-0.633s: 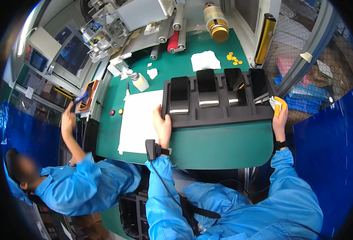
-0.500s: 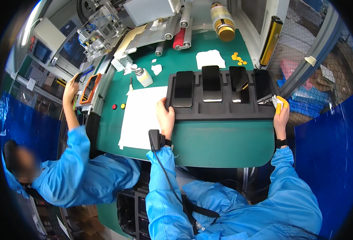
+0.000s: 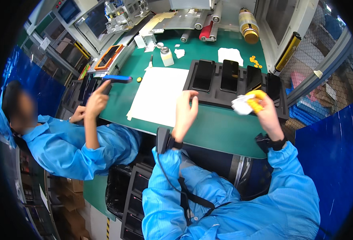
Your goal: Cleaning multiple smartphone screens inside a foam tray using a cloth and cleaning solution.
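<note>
My left hand (image 3: 185, 114) hovers over the right edge of a white sheet (image 3: 156, 96), just in front of the black tray (image 3: 217, 100). Its fingers are apart and hold nothing. Yellow finger cots (image 3: 257, 95) cover fingertips of my right hand (image 3: 267, 115), which is closed on a crumpled white wiping cloth (image 3: 241, 105) above the tray's front right part. Several dark smartphones lie side by side in the tray, among them the leftmost phone (image 3: 203, 75) and a second phone (image 3: 229, 76). The rightmost phone (image 3: 273, 86) is partly hidden behind my right hand.
Behind the tray lie a white cloth (image 3: 230, 55) and loose yellow finger cots (image 3: 256, 62). A bottle (image 3: 167, 57) and a brush (image 3: 150, 62) stand or lie beyond the sheet. At left, a co-worker's hand (image 3: 96, 102) holds a blue tool (image 3: 118, 79). Rollers (image 3: 205, 32) line the back.
Both my hands have let go of the tray's sides. My left hand moved right of its former tray edge; my right hand lifted inward with the cloth. The co-worker's raised hand came down toward the table.
</note>
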The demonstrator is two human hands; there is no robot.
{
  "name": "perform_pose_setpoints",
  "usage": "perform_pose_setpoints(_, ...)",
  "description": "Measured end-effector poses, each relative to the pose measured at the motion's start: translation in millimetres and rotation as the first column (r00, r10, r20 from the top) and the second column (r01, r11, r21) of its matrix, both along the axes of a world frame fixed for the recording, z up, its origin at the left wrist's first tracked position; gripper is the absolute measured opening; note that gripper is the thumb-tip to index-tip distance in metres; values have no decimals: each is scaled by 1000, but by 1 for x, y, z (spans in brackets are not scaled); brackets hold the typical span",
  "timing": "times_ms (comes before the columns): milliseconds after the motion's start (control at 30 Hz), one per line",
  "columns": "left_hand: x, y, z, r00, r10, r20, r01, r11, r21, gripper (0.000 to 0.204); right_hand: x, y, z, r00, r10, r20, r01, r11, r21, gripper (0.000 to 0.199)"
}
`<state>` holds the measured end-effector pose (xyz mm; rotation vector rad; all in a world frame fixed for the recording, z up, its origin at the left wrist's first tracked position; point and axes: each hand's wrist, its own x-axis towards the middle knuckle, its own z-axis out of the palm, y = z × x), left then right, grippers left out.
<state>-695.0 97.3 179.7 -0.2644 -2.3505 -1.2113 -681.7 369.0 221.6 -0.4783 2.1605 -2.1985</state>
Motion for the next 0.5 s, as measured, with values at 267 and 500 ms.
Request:
perform_pose_setpoints(267, 130, -3, 50, 908, -273, 317, 44, 816, 577, 27, 37, -96, 13, 879, 422, 221, -389, 904, -178, 28)
perform_pose_setpoints(500, 166, -37, 38, 897, -375, 234, -5, 521, 853, 23, 63, -129, 15, 668, 541, 511, -344, 833, -432, 35)
